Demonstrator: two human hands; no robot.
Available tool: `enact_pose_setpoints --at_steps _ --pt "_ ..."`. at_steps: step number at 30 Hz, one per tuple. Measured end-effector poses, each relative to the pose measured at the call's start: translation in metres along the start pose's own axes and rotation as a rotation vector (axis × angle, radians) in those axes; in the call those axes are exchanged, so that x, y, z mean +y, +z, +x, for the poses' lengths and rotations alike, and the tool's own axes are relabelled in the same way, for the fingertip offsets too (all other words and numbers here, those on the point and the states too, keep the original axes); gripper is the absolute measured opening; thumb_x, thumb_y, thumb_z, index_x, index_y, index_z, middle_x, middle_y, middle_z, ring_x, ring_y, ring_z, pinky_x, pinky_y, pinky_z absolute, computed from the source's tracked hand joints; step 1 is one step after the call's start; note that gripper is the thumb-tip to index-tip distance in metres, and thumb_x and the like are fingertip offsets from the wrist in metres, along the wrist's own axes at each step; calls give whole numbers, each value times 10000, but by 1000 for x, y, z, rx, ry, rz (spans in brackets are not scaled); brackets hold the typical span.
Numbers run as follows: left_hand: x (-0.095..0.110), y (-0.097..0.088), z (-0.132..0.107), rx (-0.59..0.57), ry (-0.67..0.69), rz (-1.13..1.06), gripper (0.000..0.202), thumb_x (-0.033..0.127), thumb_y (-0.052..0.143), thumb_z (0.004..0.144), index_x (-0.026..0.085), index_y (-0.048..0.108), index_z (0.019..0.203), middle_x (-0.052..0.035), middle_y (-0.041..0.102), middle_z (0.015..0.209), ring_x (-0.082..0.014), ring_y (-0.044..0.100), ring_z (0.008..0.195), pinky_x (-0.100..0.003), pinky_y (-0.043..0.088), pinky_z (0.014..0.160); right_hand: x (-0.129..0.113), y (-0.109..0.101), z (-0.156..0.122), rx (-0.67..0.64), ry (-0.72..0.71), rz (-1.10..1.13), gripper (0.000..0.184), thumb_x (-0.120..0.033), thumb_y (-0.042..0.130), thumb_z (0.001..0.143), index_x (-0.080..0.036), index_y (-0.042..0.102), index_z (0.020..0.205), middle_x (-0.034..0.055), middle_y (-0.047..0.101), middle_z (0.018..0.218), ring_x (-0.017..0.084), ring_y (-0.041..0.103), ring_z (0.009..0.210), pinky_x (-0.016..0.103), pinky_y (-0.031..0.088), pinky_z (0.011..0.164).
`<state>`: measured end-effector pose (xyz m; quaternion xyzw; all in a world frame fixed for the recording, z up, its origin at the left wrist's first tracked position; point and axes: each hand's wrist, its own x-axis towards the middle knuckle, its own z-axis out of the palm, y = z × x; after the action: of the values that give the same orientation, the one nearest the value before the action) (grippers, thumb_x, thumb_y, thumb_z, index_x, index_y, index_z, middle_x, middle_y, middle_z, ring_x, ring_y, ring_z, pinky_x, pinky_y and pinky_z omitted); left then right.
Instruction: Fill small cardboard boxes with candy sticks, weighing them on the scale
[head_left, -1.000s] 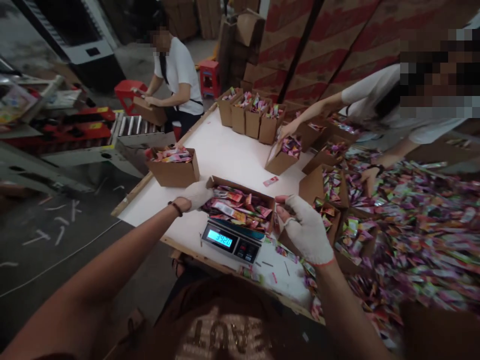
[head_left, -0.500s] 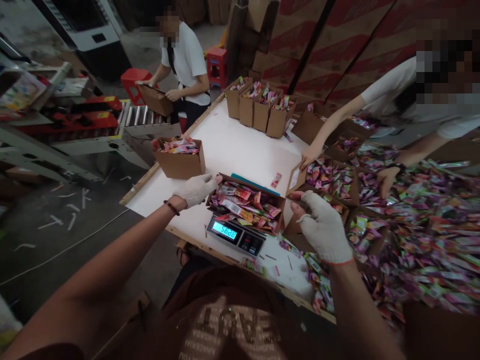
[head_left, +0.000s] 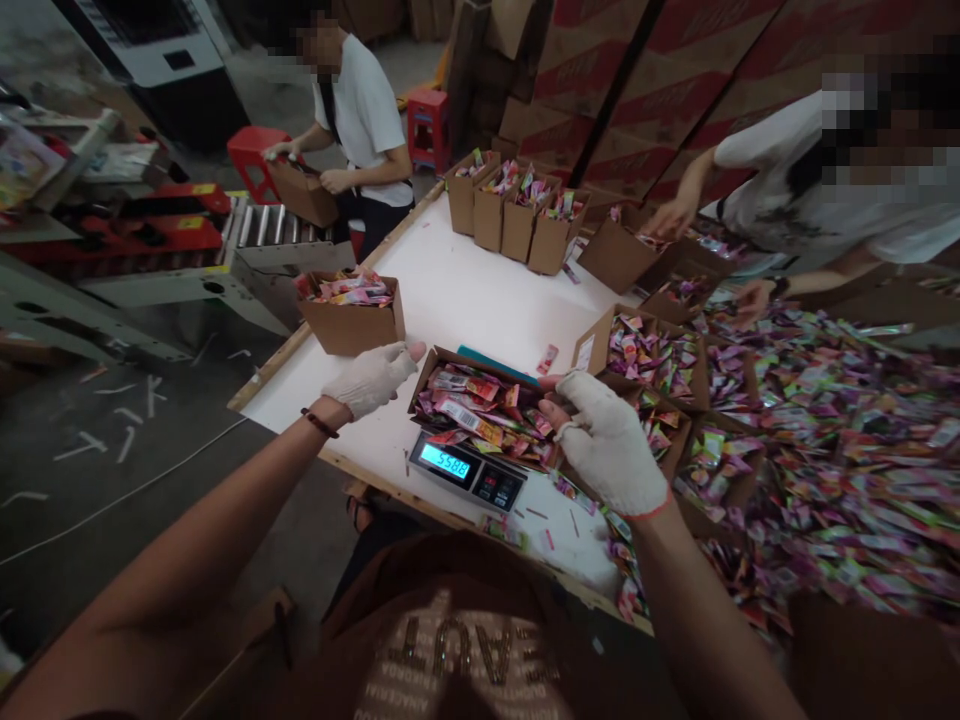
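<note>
A brown carton (head_left: pixel 418 392) full of small, colourful candy packets (head_left: pixel 480 405) rests on a digital scale (head_left: pixel 469 472) with a lit blue display. My left hand (head_left: pixel 373 380), in a white fingerless glove, is held just off the carton's left end, fingers stretched out with nothing in them. At the opposite end, my right hand (head_left: pixel 611 440), gloved the same way, reaches over the carton's right edge. Its thumb and fingertips are bent but apart, close above the packets. No packet shows between them; the palm side is hidden.
Another filled carton (head_left: pixel 352 325) stands left on the white table (head_left: pixel 480 280). Several filled cartons (head_left: pixel 517 225) line the far edge. More cartons and a big heap of packets (head_left: pixel 847 470) lie right. One co-worker (head_left: pixel 367 110) sits beyond the table; another (head_left: pixel 795 170) reaches over the right side.
My right hand has moved left onto the carton's right end, and my left hand has drawn back slightly. The scale's reading differs. The right co-worker's hand has left the nearby carton for one farther back.
</note>
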<state>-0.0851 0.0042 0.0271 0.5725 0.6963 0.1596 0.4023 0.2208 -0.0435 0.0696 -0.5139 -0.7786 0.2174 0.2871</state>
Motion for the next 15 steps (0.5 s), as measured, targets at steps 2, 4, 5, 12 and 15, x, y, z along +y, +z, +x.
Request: enact_pose_setpoints --at_steps 2,4,5,12,15 --pt "-1 1 0 -5 5 4 718 750 374 938 182 694 1238 -122 731 1010 -184 638 626 -307 501 553 -1 1 1 -7 -10 -4 159 -220 555 966 -214 684 1059 68 715 966 211 673 817 341 555 762" --pt "-3 2 2 -12 12 19 733 767 360 934 183 698 1220 -117 728 982 -187 643 631 -301 491 545 -1 4 3 -8 -34 0 162 -205 554 968 -212 684 1066 59 713 948 205 673 817 329 553 756" --pt "-4 2 3 -16 15 25 740 774 351 932 184 698 1213 -113 726 970 -188 644 632 -298 489 544 -1 6 4 -8 -55 6 160 -197 555 968 -210 684 1062 55 713 940 203 675 827 323 554 762" --pt "6 14 9 -89 70 131 580 711 467 896 198 664 1080 -75 706 846 -190 636 622 -273 450 513 -5 12 10 -10 -144 16 157 -187 554 978 -200 698 1039 61 729 957 200 688 902 308 552 831" --pt "3 21 8 -154 22 215 370 546 529 860 189 627 849 -63 660 673 -181 587 520 -279 406 472 9 6 2 37 -33 -3 180 -243 565 971 -204 703 1080 67 740 980 210 700 913 317 555 822"
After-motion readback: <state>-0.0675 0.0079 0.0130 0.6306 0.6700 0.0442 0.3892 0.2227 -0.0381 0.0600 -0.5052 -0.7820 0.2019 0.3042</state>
